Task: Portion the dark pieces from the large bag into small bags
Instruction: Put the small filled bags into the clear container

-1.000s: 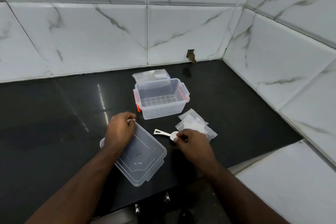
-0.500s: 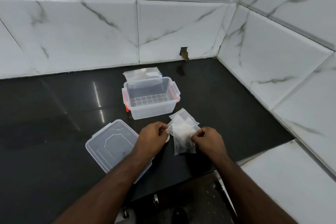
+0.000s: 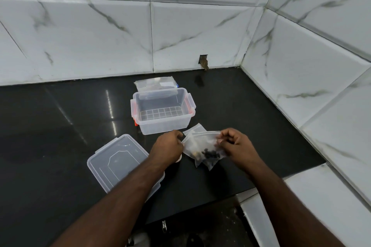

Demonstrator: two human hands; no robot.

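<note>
Both hands pinch the bag [image 3: 202, 147] w/ dark pieces [image 3: 210, 154] just in front of the clear box [image 3: 162, 112]: left hand [image 3: 167, 146] at its left edge, right hand [image 3: 233, 143] at its right.

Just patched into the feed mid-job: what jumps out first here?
Both hands, left and right, hold up a clear bag with dark pieces at its bottom, just above the black counter. Behind it stands an open clear box, and its lid lies flat to the left.
</note>
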